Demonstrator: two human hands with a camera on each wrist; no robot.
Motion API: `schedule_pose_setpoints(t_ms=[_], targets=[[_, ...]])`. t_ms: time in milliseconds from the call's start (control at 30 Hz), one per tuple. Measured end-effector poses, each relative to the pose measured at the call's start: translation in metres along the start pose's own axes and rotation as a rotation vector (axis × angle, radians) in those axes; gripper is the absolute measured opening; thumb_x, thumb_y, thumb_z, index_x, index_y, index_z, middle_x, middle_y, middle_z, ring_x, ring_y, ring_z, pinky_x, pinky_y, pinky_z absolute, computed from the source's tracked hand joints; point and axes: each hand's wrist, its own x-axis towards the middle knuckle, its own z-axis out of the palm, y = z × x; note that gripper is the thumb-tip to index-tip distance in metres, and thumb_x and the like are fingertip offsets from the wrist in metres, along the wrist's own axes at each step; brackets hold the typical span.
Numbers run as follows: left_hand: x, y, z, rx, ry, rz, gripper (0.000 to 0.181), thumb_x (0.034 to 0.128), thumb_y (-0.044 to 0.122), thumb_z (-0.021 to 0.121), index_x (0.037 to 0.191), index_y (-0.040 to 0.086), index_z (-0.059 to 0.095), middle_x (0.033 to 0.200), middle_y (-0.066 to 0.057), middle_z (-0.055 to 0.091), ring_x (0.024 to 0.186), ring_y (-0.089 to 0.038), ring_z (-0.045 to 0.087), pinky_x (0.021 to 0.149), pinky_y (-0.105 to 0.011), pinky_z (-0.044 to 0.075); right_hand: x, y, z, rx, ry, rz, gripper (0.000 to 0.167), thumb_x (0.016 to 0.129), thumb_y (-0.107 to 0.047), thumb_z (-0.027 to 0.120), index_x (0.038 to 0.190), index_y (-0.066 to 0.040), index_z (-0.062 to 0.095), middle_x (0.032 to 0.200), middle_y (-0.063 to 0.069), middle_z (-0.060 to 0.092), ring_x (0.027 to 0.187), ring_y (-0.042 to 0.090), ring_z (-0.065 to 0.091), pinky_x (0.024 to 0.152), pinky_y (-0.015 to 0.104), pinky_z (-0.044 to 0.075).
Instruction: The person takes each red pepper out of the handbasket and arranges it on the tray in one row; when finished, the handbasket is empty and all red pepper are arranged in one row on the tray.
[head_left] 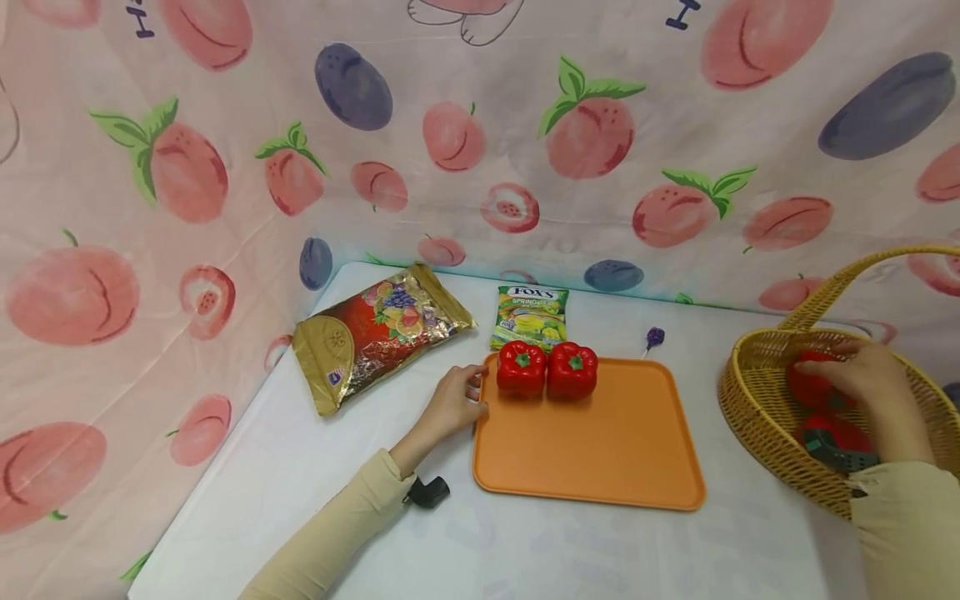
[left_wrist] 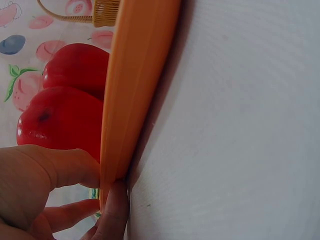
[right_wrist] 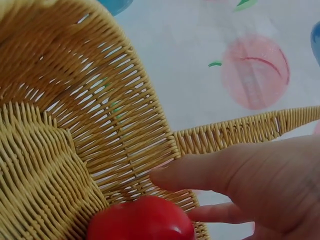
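Note:
An orange tray (head_left: 585,454) lies on the white table, and my left hand (head_left: 453,404) pinches its left rim. In the left wrist view the left fingers (left_wrist: 117,205) grip the tray edge (left_wrist: 135,85) from both sides. Two red bell peppers, one on the left (head_left: 521,369) and one on the right (head_left: 572,371), stand side by side on the tray's far left part. Over the wicker basket (head_left: 761,417), my right hand (head_left: 873,383) reaches down with thumb and fingers apart. Close below them is a red bell pepper (right_wrist: 142,220); contact is unclear. Another red pepper (head_left: 847,429) is partly hidden by the wrist camera.
A gold and red bag (head_left: 382,333) lies at the left. Behind the tray is a green FOX'S candy bag (head_left: 529,317). A purple lollipop (head_left: 655,337) lies behind the tray's right part. The basket's tall handle (head_left: 840,287) arches over it. A fruit-print cloth (head_left: 480,217) hangs behind.

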Motion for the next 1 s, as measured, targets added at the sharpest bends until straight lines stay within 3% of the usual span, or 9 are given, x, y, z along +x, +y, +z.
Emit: schedule_pose_setpoints(t_ms=[133, 200, 367, 567, 1000], targets=[[0.0002, 0.0007, -0.0006, -0.011, -0.005, -0.003, 0.061, 0.0718, -0.003, 0.073, 0.131, -0.004, 0.058, 0.101, -0.013, 0.059, 0.085, -0.019, 0.061, 0.077, -0.031, 0.051, -0.0014, 0.0009, 0.0002, -0.01, -0.008, -0.004, 0.077, 0.088, -0.036, 0.068, 0.131, 0.019, 0.037, 0.121, 0.044, 0.043, 0.103, 0.056, 0.046, 0.084, 0.062, 0.043], [0.0006, 0.0009, -0.0009, -0.013, -0.004, -0.004, 0.062, 0.0716, -0.003, 0.073, 0.131, -0.004, 0.058, 0.101, -0.013, 0.059, 0.085, -0.019, 0.061, 0.077, -0.031, 0.051, -0.0016, 0.0024, 0.0005, 0.001, -0.032, -0.002, 0.079, 0.088, -0.04, 0.067, 0.131, 0.02, 0.038, 0.12, 0.044, 0.044, 0.103, 0.055, 0.047, 0.08, 0.06, 0.044], [0.0015, -0.0001, -0.0004, -0.008, -0.003, -0.013, 0.062, 0.0717, -0.003, 0.073, 0.132, -0.003, 0.058, 0.101, -0.012, 0.059, 0.085, -0.019, 0.06, 0.077, -0.031, 0.05, -0.0004, 0.0051, 0.0034, 0.053, -0.117, -0.008, 0.084, 0.089, -0.046, 0.065, 0.127, 0.023, 0.034, 0.105, 0.038, 0.053, 0.083, 0.038, 0.059, 0.063, 0.041, 0.051], [0.0004, -0.0015, 0.0005, -0.009, -0.011, -0.015, 0.062, 0.0717, -0.002, 0.074, 0.132, -0.003, 0.057, 0.101, -0.012, 0.058, 0.085, -0.019, 0.06, 0.076, -0.031, 0.05, -0.0014, 0.0049, 0.0076, 0.08, -0.154, -0.037, 0.084, 0.088, -0.042, 0.067, 0.129, 0.022, 0.033, 0.1, 0.032, 0.054, 0.065, 0.025, 0.059, 0.058, 0.039, 0.053], [-0.0003, -0.0008, 0.0004, -0.01, -0.002, -0.012, 0.061, 0.0715, -0.003, 0.074, 0.131, -0.003, 0.058, 0.101, -0.012, 0.059, 0.084, -0.019, 0.059, 0.076, -0.031, 0.05, 0.0018, 0.0067, 0.0073, 0.083, -0.196, -0.072, 0.089, 0.088, -0.047, 0.067, 0.131, 0.022, 0.032, 0.097, 0.029, 0.059, 0.075, 0.03, 0.06, 0.06, 0.037, 0.052]])
